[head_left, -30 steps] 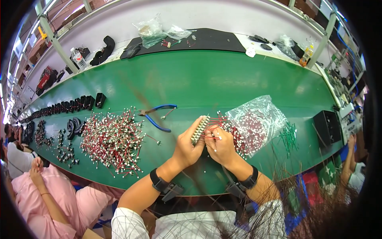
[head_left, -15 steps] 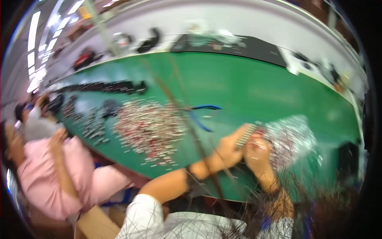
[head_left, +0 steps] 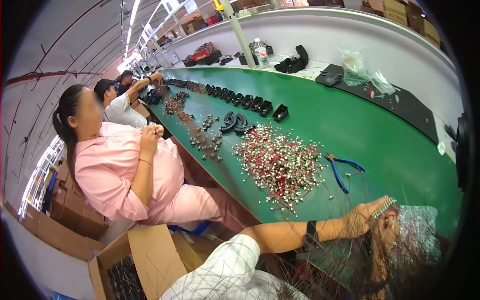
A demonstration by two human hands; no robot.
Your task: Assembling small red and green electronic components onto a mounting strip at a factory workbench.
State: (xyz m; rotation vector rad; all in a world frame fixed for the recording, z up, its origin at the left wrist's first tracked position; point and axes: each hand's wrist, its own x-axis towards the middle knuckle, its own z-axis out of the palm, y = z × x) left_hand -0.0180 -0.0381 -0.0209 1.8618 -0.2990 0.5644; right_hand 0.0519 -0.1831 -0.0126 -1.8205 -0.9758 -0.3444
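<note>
My left hand [head_left: 366,214] is closed on a row of small pale connectors [head_left: 383,207] at the lower right. Close against it, my right hand [head_left: 386,234] is also closed, with something reddish at its fingers; loose hairs cross it and hide what it grips. A clear plastic bag [head_left: 419,227] lies beside the right hand. Ahead and to the left of my hands are diagonal cutters [head_left: 345,168] with blue handles, their jaws toward a big heap of small white connectors on red wires [head_left: 282,167].
Beyond the heap, black plastic housings [head_left: 281,113] run in a long row along the green table [head_left: 395,150]. Several small metallic parts [head_left: 206,142] lie left. A seated person in pink [head_left: 125,170] is at my left, near an open cardboard box [head_left: 155,255]. A black mat [head_left: 400,102] lies behind.
My view has swung left, so the table, heap and hands sit further right in the picture. Both hands stay together at the row of connectors.
</note>
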